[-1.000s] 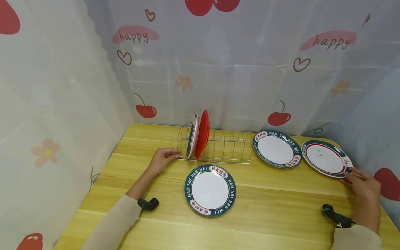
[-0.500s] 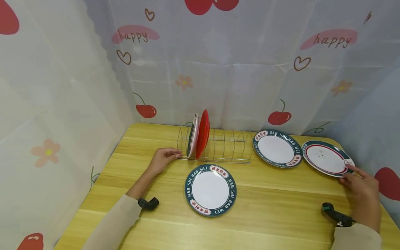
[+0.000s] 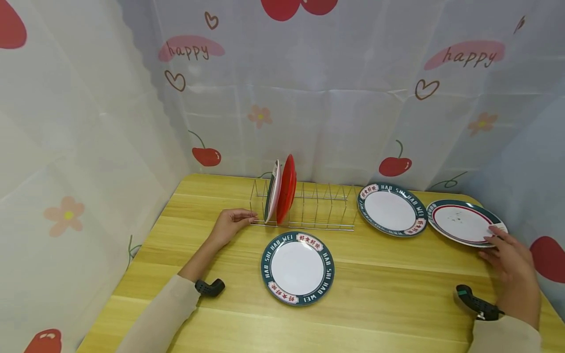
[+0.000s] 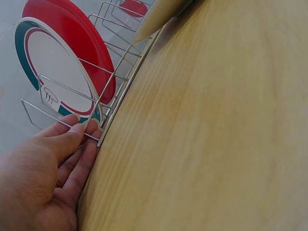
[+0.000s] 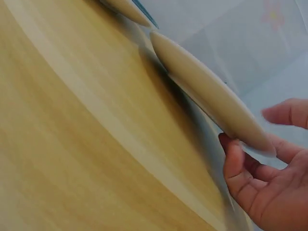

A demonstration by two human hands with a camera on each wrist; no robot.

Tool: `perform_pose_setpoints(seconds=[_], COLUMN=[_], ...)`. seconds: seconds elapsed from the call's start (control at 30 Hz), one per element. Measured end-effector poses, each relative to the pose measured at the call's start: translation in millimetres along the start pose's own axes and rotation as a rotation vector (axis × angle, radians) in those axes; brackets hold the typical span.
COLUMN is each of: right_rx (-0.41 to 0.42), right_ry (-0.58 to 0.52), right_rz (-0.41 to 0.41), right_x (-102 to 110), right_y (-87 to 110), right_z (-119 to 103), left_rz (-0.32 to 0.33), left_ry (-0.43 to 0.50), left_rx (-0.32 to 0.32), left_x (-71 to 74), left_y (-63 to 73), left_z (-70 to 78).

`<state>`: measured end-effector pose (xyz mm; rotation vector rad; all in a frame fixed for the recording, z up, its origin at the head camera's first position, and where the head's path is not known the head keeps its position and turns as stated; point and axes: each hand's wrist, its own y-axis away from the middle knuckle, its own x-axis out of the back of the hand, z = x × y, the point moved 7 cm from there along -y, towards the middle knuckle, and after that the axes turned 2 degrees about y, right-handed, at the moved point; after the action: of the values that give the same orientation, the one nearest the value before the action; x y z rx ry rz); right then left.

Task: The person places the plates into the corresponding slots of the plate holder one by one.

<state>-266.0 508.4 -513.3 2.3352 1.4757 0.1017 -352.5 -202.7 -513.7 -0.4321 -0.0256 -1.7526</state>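
Note:
On the right, my right hand [image 3: 512, 255] grips the near right rim of a white plate [image 3: 459, 220] with a green border and red ring. Its fingers [image 5: 236, 163] curl under the rim, and that side is tipped up off the table. My left hand [image 3: 230, 225] pinches the left end of a wire dish rack [image 4: 130, 79]. Standing on edge in the rack are a green-rimmed white plate [image 4: 57, 67] and, beside it, a red plate [image 4: 94, 43].
One green-bordered plate [image 3: 297, 269] lies flat in front of the rack. Another plate [image 3: 390, 211] lies between the rack and the gripped one. A patterned curtain [image 3: 326, 117] backs the wooden table [image 3: 379, 304].
The right side of the plate in my right hand has risen, and it has shifted slightly right. My left hand stays at the rack's end.

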Motion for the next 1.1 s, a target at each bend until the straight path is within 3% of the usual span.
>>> perform_pose_setpoints(seconds=[0.3,0.57,0.73,0.97,1.1], right_rx=[0.154,0.185,0.206,0.225,0.264], right_ry=[-0.154,-0.277,-0.242,-0.194,-0.215], right_rz=[-0.13,-0.093,-0.068,0.001,0.013], right_x=[-15,-21,-21,-25,-30], right_y=[3.7,14.3,16.5,27.8,34.8], right_z=[-9,-25,-32,-46,-56], left_rz=[0.003,0.007,0.003,-0.008,-0.01], left_ry=[0.031,0.018,0.021,0.011,0.016], left_rx=[-0.019,-0.047,-0.046,-0.037,-0.031], left_x=[1.3,1.8,1.7,-2.2,-2.6], left_y=[-0.1,0.2,0.1,7.3,7.8], left_z=[-7.3,-5.8,-6.0,24.8,26.6])
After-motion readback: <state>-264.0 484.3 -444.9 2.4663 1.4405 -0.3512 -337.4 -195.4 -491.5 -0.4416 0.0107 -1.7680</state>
